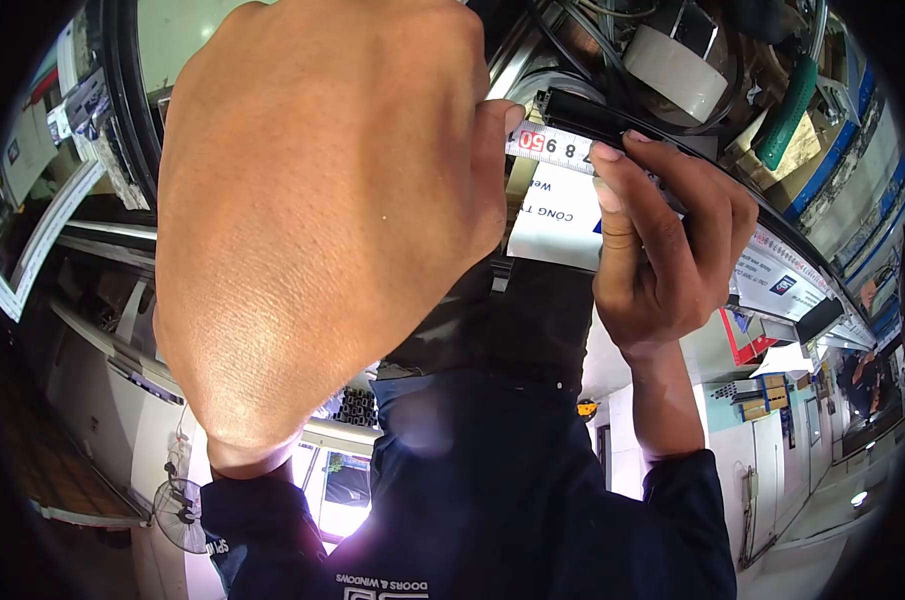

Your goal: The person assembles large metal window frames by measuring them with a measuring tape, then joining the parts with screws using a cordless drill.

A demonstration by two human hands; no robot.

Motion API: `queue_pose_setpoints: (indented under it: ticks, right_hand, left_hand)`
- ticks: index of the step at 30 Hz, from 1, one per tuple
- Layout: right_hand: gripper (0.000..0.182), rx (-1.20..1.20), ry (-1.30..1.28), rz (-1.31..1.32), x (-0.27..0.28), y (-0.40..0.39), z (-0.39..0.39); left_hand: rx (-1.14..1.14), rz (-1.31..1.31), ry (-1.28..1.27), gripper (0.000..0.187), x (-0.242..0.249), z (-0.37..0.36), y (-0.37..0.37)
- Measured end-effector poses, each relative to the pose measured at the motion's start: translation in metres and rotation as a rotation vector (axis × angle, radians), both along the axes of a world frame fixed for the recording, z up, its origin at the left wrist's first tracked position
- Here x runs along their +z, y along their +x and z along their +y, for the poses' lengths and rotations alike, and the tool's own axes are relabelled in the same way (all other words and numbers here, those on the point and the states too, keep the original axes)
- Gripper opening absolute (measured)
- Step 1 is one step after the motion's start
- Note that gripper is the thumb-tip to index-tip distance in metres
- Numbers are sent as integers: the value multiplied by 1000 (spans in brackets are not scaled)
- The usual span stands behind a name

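Very close to the camera, the back of my left hand [317, 200] fills much of the view. Its thumb presses by the printed blade of a tape measure [547, 145], near the red 50 mark; the other fingers are curled and mostly hidden. Across from it, my right hand [672, 225] pinches the same blade between thumb and fingers, near the 7. Between the hands, just below the blade, lies a white printed label [557, 215]. A black bar [582, 112] runs just above the blade. More printed tape scale [772, 250] shows beyond my right hand.
A roll of white tape [677, 75] and a green handle [787, 112] lie at the upper right among black cables. Another printed label [777, 285] is on the bar at the right. A fan [180, 515] stands at the lower left.
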State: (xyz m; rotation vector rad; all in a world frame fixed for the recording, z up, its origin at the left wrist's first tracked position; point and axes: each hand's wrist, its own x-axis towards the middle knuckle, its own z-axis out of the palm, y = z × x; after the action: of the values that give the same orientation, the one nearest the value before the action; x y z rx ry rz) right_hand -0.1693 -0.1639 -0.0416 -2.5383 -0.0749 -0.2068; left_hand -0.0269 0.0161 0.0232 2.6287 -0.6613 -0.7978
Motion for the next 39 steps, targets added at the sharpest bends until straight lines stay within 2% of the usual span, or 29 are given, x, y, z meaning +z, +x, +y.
queue_pose_setpoints:
  ticks: [8,11,13,15,17,19,23,24,25,27,30,33,34,37,38,39]
  right_hand:
    - [27,-31,24,-21,-6,2,-3]
    - [26,11,168,57,4,6,-7]
    - [27,-84,213,66,20,21,-28]
    - [34,-286,-23,66,28,41,-68]
    - [51,-504,-159,89,-1,58,-115]
    - [66,-548,-262,454,-24,72,-140]
    - [62,-695,-190,470,-65,87,-160]
    - [59,-713,-166,442,-58,89,-158]
    - [57,-726,-143,409,-52,90,-156]
    - [56,-660,-151,484,-89,92,-177]
    - [45,-641,74,520,-73,98,-189]
    - [34,-621,1138,535,-28,101,-205]
    - [23,-676,1296,537,13,99,-202]
    - [26,-451,1939,759,35,92,-237]
    - [17,-425,1605,608,49,73,-234]
    - [17,-393,1531,540,89,51,-233]
  left_hand:
    - [-4,-49,27,18,0,7,0]
    - [-6,-12,61,21,1,6,3]
    - [-10,-39,50,18,6,5,1]
    - [-8,-30,68,17,12,6,1]
    - [-11,-45,45,20,15,4,-2]
    - [-45,-85,56,28,15,5,-3]
    - [-26,-88,5,31,13,10,-7]
    - [-46,-100,4,32,10,14,-7]
    - [-61,-115,4,32,7,15,-6]
    - [-90,-73,46,34,9,11,-3]
    - [-115,-96,51,33,13,10,-4]
    - [-102,-118,60,33,18,9,-9]
    - [-106,-131,77,33,21,6,-11]
    - [-86,-136,105,32,23,3,-15]
    - [-86,-125,115,34,19,6,-15]
    - [-81,-133,113,35,20,6,-15]
